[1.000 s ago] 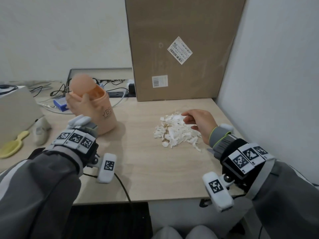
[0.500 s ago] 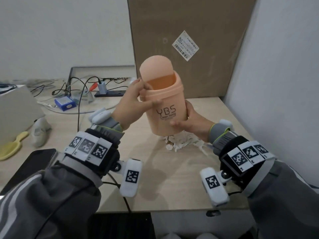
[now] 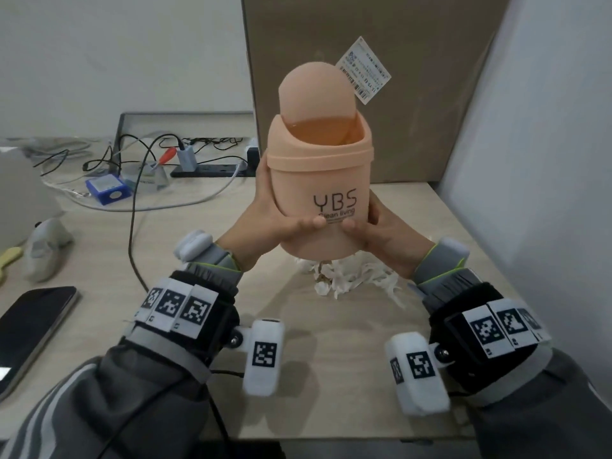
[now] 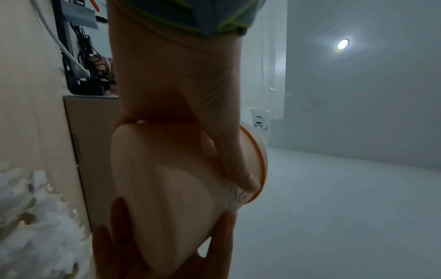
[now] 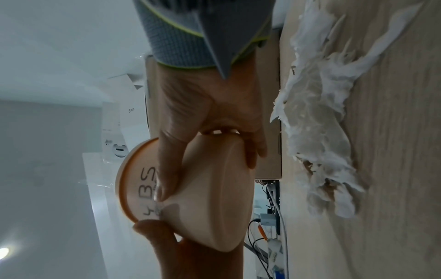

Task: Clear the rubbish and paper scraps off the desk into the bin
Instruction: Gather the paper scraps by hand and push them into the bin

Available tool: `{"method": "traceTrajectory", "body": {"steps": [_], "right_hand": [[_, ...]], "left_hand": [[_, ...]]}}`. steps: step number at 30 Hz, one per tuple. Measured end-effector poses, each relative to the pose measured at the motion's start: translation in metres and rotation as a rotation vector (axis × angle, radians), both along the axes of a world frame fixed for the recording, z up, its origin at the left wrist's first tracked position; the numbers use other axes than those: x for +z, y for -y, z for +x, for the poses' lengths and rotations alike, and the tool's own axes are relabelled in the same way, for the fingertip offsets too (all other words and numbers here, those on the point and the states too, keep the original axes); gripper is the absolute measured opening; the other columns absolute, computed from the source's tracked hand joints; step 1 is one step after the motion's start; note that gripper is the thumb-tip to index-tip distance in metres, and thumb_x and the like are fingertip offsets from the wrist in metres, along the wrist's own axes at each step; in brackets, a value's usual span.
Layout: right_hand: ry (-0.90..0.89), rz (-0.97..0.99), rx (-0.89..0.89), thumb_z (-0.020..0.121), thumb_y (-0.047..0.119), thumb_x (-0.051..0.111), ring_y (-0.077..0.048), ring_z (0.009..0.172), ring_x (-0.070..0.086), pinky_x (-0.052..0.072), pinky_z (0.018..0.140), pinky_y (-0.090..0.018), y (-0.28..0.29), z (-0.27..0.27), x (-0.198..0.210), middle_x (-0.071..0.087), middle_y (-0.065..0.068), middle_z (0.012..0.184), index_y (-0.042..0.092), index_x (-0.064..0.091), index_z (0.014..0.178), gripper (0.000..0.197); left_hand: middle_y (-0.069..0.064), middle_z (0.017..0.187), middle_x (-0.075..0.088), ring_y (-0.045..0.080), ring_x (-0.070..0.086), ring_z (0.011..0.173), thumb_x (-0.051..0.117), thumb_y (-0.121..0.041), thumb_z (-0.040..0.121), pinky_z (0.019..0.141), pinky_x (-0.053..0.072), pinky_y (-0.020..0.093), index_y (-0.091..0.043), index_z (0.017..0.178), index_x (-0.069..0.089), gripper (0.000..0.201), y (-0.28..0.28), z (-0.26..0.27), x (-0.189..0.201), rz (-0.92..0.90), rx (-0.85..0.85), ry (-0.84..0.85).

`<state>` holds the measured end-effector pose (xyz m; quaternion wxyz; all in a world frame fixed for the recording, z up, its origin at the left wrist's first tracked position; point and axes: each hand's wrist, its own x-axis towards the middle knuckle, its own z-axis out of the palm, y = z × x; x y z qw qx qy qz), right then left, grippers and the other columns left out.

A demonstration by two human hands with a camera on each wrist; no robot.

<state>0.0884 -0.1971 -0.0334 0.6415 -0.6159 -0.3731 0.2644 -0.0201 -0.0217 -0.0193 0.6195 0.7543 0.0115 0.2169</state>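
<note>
A small peach bin point(image 3: 319, 180) marked YBS, with a domed swing lid, hangs upright in the air above the desk. My left hand point(image 3: 265, 220) grips its left side and my right hand point(image 3: 381, 233) grips its right side, thumbs meeting on the front. The bin's base point(image 4: 167, 198) fills the left wrist view, and the bin point(image 5: 190, 198) shows in the right wrist view too. A heap of white paper scraps point(image 3: 351, 276) lies on the desk point(image 3: 185, 266) right below the bin, partly hidden by it, with the scraps point(image 5: 317, 132) also seen beside my right wrist.
A tall cardboard box point(image 3: 381, 77) leans on the wall behind the bin. A white wall point(image 3: 546, 160) bounds the desk on the right. Cables, a blue box point(image 3: 107, 190) and a power strip point(image 3: 208, 170) lie back left. A phone point(image 3: 29, 329) rests at the front left.
The bin came from the desk's left side into the air over the scraps. My right hand left the scraps and took hold of it; both hands now hold it lower and higher up.
</note>
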Motion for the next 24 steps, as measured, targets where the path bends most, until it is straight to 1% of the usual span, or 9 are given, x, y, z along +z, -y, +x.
{"method": "traceTrajectory", "body": {"steps": [3,5,7,9,11,13,16,20,24], "right_hand": [[0.065,-0.1,-0.015,0.057,0.076,0.066,-0.013,0.122,0.054,0.05,0.095,-0.04,0.003,0.011,-0.003,0.055,0.01,0.134,0.034,0.042,0.137,0.093],[0.067,-0.113,-0.081,0.064,0.078,0.057,-0.01,0.119,0.056,0.046,0.096,-0.036,0.008,0.017,-0.003,0.058,0.013,0.13,0.034,0.053,0.128,0.078],[0.001,-0.038,-0.191,0.074,0.067,0.055,-0.01,0.109,0.062,0.046,0.09,-0.031,0.013,0.024,-0.005,0.067,0.009,0.117,0.03,0.065,0.112,0.053],[0.016,-0.005,-0.321,0.086,0.044,0.059,-0.008,0.094,0.066,0.046,0.078,-0.025,0.016,0.027,-0.007,0.072,0.006,0.1,0.025,0.069,0.1,0.026],[0.092,-0.039,-0.419,0.087,0.027,0.064,-0.004,0.075,0.065,0.045,0.065,-0.017,0.017,0.029,-0.01,0.071,0.004,0.085,0.022,0.07,0.09,0.009],[0.198,-0.097,-0.457,0.083,0.019,0.068,-0.003,0.064,0.06,0.045,0.06,-0.015,0.014,0.03,-0.016,0.068,0.003,0.077,0.019,0.07,0.083,0.002],[0.412,-0.252,-0.444,0.079,0.023,0.073,-0.004,0.063,0.056,0.048,0.067,-0.021,0.012,0.028,-0.023,0.066,0.009,0.076,0.018,0.072,0.083,0.007],[0.497,-0.433,-0.312,0.075,0.037,0.075,0.0,0.057,0.05,0.04,0.057,-0.016,0.004,0.016,-0.026,0.064,0.008,0.081,0.025,0.069,0.088,0.02],[0.68,-0.687,-0.25,0.069,0.061,0.069,-0.009,0.085,0.056,0.046,0.074,-0.027,-0.017,0.001,-0.028,0.06,0.006,0.101,0.027,0.063,0.104,0.049]], "left_hand": [[-0.001,0.14,0.051,0.01,0.059,0.124,0.091,-0.034,0.051,0.091,0.057,0.03,-0.023,0.153,0.014,0.129,-0.005,0.002,-0.012,-0.017,0.073,0.08],[-0.001,0.14,0.052,0.012,0.06,0.123,0.088,-0.033,0.053,0.092,0.057,0.032,-0.023,0.153,0.014,0.125,-0.013,0.0,-0.018,-0.051,0.152,0.126],[-0.001,0.142,0.052,0.012,0.059,0.124,0.089,-0.035,0.053,0.095,0.056,0.036,-0.025,0.154,0.011,0.129,-0.023,0.0,-0.025,-0.083,0.248,0.162],[-0.004,0.145,0.049,0.009,0.057,0.126,0.089,-0.039,0.054,0.1,0.054,0.038,-0.028,0.155,0.005,0.132,-0.033,0.0,-0.029,-0.104,0.335,0.185],[-0.005,0.149,0.044,0.008,0.054,0.129,0.088,-0.041,0.055,0.104,0.051,0.038,-0.031,0.156,-0.001,0.135,-0.037,0.0,-0.031,-0.105,0.394,0.187],[-0.005,0.154,0.038,0.007,0.05,0.132,0.088,-0.043,0.056,0.105,0.049,0.037,-0.031,0.156,-0.006,0.138,-0.038,0.001,-0.033,-0.072,0.423,0.182],[-0.004,0.156,0.034,0.007,0.048,0.134,0.091,-0.034,0.062,0.107,0.048,0.038,-0.029,0.156,-0.009,0.137,-0.038,0.005,-0.038,-0.02,0.456,0.18],[-0.001,0.158,0.03,0.013,0.043,0.138,0.091,-0.029,0.064,0.113,0.042,0.045,-0.028,0.157,-0.011,0.138,-0.039,0.008,-0.044,0.013,0.488,0.161],[0.0,0.161,0.025,0.015,0.037,0.142,0.093,-0.043,0.056,0.117,0.037,0.046,-0.03,0.157,-0.012,0.146,-0.039,0.008,-0.048,0.037,0.504,0.122]]}}
